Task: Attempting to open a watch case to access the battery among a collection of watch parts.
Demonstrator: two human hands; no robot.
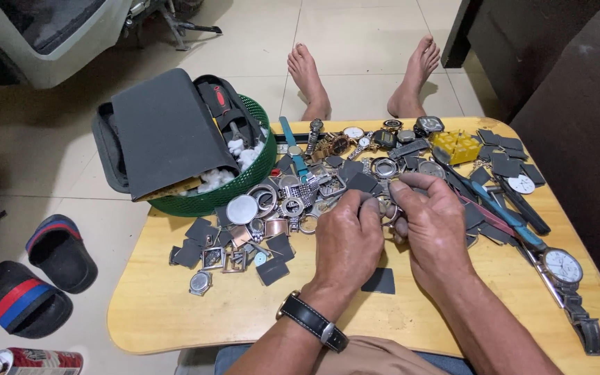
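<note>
My left hand [347, 239] and my right hand [430, 222] meet over the middle of a low wooden table [175, 312]. Together they pinch a small metal watch part [388, 210] between the fingertips; most of it is hidden by the fingers. A black-strapped wristwatch [312, 320] sits on my left wrist. Around the hands lies a heap of watch cases, rings and buckles [282, 201], and a row of whole watches [369, 135] runs along the far edge.
A green basket [241, 191] with a grey pouch [164, 128] and white cotton stands at the table's far left. A yellow box [456, 146], dark square pads [505, 156] and a white-dial watch [562, 266] lie right. Sandals [39, 274], a can [32, 362] and bare feet [362, 76] are on the floor.
</note>
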